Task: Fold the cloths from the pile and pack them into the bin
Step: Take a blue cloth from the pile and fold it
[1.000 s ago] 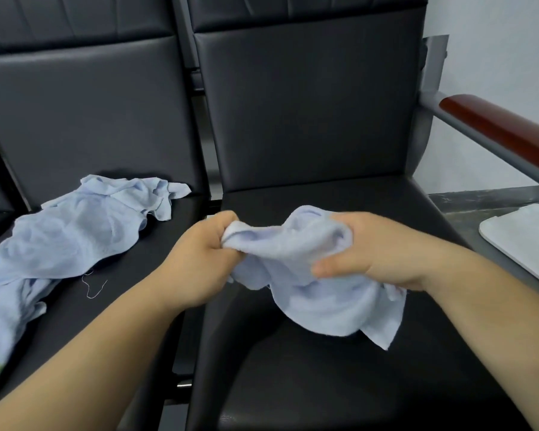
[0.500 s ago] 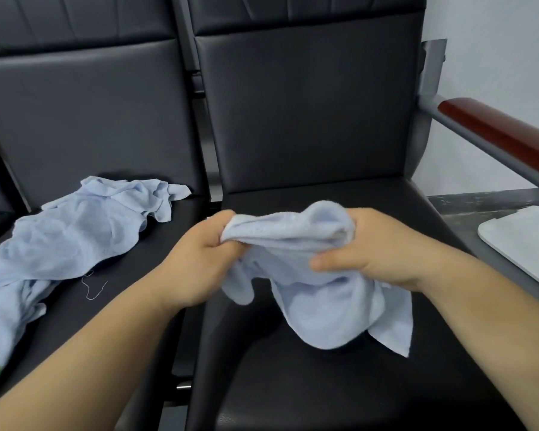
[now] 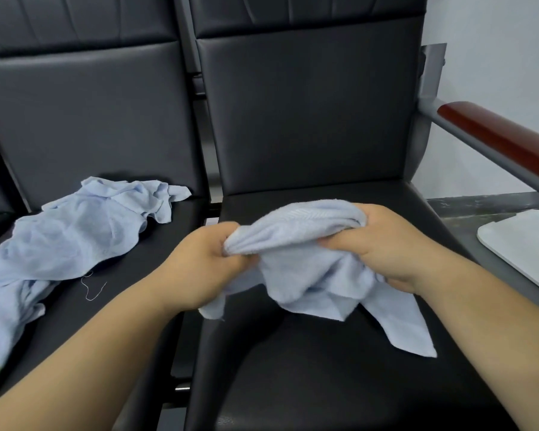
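Observation:
A crumpled light blue cloth (image 3: 305, 262) hangs between both hands above the black right-hand seat (image 3: 339, 384). My left hand (image 3: 199, 265) pinches its left end. My right hand (image 3: 389, 247) grips its right end, with folds draped over the fingers and a corner trailing down to the seat. A pile of light blue cloths (image 3: 66, 241) lies spread on the left-hand seat (image 3: 115, 306). No bin can be clearly made out.
Black seat backs rise behind both seats. A grey armrest with a reddish-brown wooden pad (image 3: 504, 141) runs along the right. A white flat object with rounded corners (image 3: 529, 244) sits at the right edge. A loose thread (image 3: 94, 287) lies beside the pile.
My hands have drawn slightly apart and stretched the cloth's top edge between them. More of the cloth now hangs down, with a corner reaching the seat.

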`<state>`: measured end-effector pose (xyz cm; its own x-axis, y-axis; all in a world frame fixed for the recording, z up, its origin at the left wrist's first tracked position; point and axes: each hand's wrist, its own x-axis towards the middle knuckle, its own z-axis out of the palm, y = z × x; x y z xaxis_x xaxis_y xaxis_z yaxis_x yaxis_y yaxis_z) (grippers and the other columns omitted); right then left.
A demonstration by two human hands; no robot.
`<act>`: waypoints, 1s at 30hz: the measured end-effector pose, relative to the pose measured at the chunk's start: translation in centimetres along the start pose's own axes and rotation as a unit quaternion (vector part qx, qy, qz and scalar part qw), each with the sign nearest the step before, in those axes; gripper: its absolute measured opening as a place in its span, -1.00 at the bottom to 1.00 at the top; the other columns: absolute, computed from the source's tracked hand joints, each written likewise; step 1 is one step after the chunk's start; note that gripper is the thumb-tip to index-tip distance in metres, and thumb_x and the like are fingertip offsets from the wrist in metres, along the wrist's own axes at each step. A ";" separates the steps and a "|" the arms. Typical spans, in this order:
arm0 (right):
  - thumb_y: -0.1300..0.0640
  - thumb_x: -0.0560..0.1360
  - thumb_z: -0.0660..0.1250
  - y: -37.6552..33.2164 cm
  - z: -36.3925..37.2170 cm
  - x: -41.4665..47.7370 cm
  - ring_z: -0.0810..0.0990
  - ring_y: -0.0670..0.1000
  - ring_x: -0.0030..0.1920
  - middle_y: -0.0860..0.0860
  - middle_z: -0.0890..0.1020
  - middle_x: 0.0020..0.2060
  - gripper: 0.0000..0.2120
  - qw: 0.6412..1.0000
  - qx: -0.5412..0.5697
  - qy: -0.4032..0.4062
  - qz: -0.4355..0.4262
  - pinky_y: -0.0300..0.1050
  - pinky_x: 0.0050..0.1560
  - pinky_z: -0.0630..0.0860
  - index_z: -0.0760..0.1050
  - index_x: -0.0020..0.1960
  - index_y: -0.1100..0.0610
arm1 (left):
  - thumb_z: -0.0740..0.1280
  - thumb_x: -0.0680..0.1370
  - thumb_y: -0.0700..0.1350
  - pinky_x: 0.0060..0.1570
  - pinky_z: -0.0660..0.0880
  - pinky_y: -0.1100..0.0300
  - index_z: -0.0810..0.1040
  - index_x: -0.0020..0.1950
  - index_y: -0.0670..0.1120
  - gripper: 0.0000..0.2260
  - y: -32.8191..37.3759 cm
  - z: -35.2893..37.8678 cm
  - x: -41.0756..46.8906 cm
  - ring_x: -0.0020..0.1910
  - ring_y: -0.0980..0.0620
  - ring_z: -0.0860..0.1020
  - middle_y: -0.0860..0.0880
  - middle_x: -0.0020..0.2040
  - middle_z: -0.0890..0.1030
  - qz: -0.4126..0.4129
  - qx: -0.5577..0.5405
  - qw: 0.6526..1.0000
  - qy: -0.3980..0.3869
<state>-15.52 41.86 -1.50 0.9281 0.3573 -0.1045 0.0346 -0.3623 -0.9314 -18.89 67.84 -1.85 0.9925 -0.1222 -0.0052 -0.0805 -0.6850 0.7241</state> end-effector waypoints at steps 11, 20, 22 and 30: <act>0.14 0.54 0.39 1.7 1.0 1.6 0.40 -0.03 -0.35 -0.01 0.47 -0.40 -0.82 0.970 -0.224 0.040 0.087 -0.19 -0.36 0.34 0.52 -0.20 0.19 | 0.54 0.47 -0.18 -0.37 0.49 0.20 0.57 -0.09 -0.05 -0.84 1.2 -0.2 -0.3 -0.36 0.08 0.58 -0.07 -0.28 0.63 0.040 -0.072 0.996 -0.033; 0.17 0.39 0.58 0.1 0.1 0.2 0.72 -0.05 -0.11 -0.01 0.75 -0.13 -0.80 0.996 -0.068 -0.043 0.041 -0.09 -0.06 0.62 0.68 0.00 0.06 | 0.33 0.64 -0.15 -0.46 0.52 0.25 0.60 0.09 -0.06 -0.91 1.0 -1.0 -0.7 -0.28 0.13 0.69 0.02 -0.21 0.72 0.009 -0.170 0.985 0.035; 0.13 0.37 0.55 0.4 0.4 0.5 0.52 -0.05 -0.34 0.01 0.60 -0.36 -0.82 0.971 -0.220 -0.056 0.078 -0.10 -0.29 0.46 0.54 -0.20 0.12 | 0.32 0.63 -0.19 -0.44 0.47 0.34 0.58 0.09 -0.10 -0.93 1.2 -1.0 -0.7 -0.31 0.19 0.63 0.09 -0.24 0.67 0.003 -0.208 0.975 0.084; -0.01 0.49 0.49 0.0 -0.5 0.8 0.72 0.27 -0.01 0.15 0.75 -0.13 -0.77 0.990 0.084 0.037 0.111 0.23 0.12 0.60 0.72 0.01 0.14 | 0.56 0.43 -0.21 -0.48 0.44 0.20 0.59 -0.12 -0.04 -0.82 0.4 -1.4 -0.3 -0.44 0.06 0.50 0.02 -0.37 0.56 -0.014 -0.032 0.994 -0.102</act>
<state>-14.60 41.72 -1.39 0.9311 0.2185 -0.2920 -0.2283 -0.2749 -0.9340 -19.10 68.63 -0.62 0.9544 -0.2517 -0.1605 -0.0411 -0.6435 0.7643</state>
